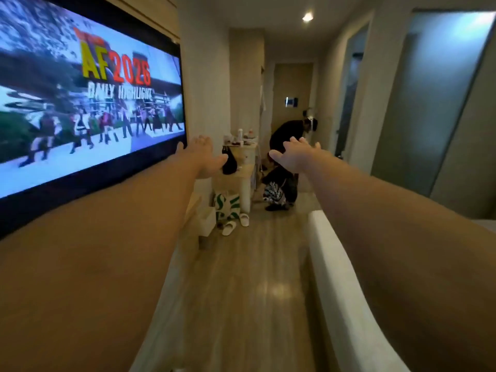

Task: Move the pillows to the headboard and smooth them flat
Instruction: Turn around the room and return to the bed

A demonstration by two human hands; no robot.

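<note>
Neither grip holds anything: the left hand (204, 157) and the right hand (294, 157) are both spread wide, fingers apart, stretched out in front of the wearer on straight bare forearms. The left palm tilts inward with the thumb pointing toward the right; the right hand shows its back, fingers fanned upward and thumb pointing left. The two hands are level with each other and near but not touching, a gap between them.

No pillows show in this view, so where they lie cannot be told. A white bed edge (341, 277) runs along the lower right beneath the right forearm, above the wooden floor (255, 277).

A wall-mounted television (88, 103) fills the left side, its picture lit. Beyond the hands stands a pale surface (245, 157) carrying small bottles and jars too blurred to name, with a black bag (229, 163) hanging at its front. On the floor beside it sits a green-and-white tote bag (228, 208), its contents hidden, and a pair of white slippers (234, 224). A person in dark clothes (287, 138) bends over farther down the hallway.
</note>
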